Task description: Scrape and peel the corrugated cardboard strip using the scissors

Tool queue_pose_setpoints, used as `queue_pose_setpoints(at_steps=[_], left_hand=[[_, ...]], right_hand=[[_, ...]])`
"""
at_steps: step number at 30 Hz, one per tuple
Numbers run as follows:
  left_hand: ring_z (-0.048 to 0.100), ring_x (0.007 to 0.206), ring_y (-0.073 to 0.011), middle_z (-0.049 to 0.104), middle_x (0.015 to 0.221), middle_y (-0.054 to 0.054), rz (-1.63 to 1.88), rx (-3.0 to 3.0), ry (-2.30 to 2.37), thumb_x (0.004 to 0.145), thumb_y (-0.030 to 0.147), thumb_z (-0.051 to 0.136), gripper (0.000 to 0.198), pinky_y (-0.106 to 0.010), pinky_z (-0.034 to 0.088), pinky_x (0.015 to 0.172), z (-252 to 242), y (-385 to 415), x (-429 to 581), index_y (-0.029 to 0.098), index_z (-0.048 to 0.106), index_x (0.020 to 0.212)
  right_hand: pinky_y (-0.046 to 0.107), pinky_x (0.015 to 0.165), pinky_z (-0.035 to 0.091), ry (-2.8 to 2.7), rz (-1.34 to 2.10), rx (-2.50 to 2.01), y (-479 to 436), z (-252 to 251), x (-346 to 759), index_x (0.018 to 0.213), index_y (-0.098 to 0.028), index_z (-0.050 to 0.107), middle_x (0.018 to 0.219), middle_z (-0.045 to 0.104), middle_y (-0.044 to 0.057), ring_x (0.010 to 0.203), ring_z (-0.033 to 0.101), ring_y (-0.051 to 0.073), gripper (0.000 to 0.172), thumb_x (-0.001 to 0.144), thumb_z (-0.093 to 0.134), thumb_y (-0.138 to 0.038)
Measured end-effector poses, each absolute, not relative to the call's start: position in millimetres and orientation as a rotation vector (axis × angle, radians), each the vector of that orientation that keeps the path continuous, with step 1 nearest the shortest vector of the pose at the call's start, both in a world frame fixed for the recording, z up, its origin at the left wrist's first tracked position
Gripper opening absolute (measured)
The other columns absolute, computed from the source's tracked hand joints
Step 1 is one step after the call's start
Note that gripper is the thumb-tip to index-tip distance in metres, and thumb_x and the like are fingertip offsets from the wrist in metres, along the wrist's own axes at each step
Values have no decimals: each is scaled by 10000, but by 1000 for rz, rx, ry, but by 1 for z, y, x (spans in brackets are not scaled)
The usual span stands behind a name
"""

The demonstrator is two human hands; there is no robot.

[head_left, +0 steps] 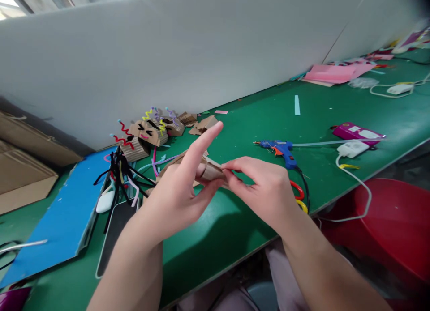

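Both my hands hold a piece of brown cardboard (212, 172) over the middle of the green table. My left hand (181, 185) grips it from the left, its index finger stretched up and away; part of the cardboard is hidden behind this hand. With thumb and fingertips, my right hand (260, 185) pinches the right end. A blue glue gun (280, 150) with an orange trigger lies just beyond my right hand. Scissors with red and yellow handles (298, 197) are partly covered by the right hand. Corrugated cardboard figures (149, 133) with curled pipe cleaners stand at the back left.
A blue board (63, 217), a phone (117, 235) and black pipe cleaners (121, 172) lie left on the green table (215, 230). Right are a purple device (358, 134), a white power strip (352, 148) and pink sheets (339, 73). A red tub (393, 221) stands beside the table edge.
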State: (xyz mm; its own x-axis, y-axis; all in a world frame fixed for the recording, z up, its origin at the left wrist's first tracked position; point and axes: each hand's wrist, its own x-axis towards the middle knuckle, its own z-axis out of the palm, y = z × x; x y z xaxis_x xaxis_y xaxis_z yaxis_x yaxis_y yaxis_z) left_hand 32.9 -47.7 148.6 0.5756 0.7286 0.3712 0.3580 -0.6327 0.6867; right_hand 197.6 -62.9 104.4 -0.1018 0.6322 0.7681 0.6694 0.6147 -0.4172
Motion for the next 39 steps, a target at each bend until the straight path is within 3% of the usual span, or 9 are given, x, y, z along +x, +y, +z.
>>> queue_pose_setpoints(at_steps=[4, 11, 17, 21, 28, 34, 39], left_hand=[[648, 709, -131, 691, 792, -23, 859, 2276, 852, 844, 124, 507, 702, -263, 540, 716, 149, -50, 35, 248, 157, 1440], [653, 730, -133, 691, 787, -10, 839, 2254, 826, 846, 128, 515, 707, -279, 540, 759, 150, -49, 33, 267, 155, 1438], [673, 785, -164, 681, 890, -23, 899, 2127, 787, 820, 117, 552, 727, -264, 567, 691, 150, -45, 29, 302, 187, 1420], [678, 782, -168, 678, 849, -7, 892, 2128, 794, 819, 118, 555, 725, -275, 572, 697, 151, -45, 29, 317, 192, 1415], [676, 816, -165, 680, 948, -37, 915, 2219, 838, 834, 128, 537, 707, -277, 559, 733, 149, -47, 32, 293, 185, 1426], [670, 768, -159, 681, 800, -2, 901, 2217, 824, 817, 106, 550, 734, -279, 564, 706, 147, -46, 32, 299, 187, 1424], [665, 761, -145, 682, 886, -15, 904, 2178, 771, 808, 92, 558, 741, -272, 565, 711, 149, -44, 29, 299, 197, 1422]], right_hand=[[226, 561, 463, -1789, -143, -1115, -62, 105, 195, 707, -181, 592, 675, 677, 15, 616, 626, 129, 127, 769, 509, -107], [215, 604, 480, -1762, 100, -1099, -61, 108, 196, 707, -175, 575, 684, 634, 7, 639, 598, 116, 118, 736, 508, -83], [206, 669, 498, -1735, 384, -1025, -64, 108, 206, 875, -203, 634, 837, 689, -8, 752, 635, 109, 136, 836, 509, -169], [221, 670, 497, -1767, 221, -1011, -64, 107, 206, 862, -193, 636, 849, 702, 11, 751, 643, 119, 126, 821, 526, -148], [245, 601, 475, -1823, -167, -1094, -62, 106, 197, 725, -181, 584, 700, 678, 32, 654, 629, 140, 137, 772, 495, -88], [254, 595, 467, -1829, -70, -1132, -59, 106, 195, 701, -172, 543, 664, 612, 33, 648, 587, 141, 124, 759, 466, -92], [212, 601, 455, -1794, 169, -1110, -61, 108, 199, 734, -174, 556, 696, 597, 2, 654, 561, 106, 109, 760, 494, -88]])
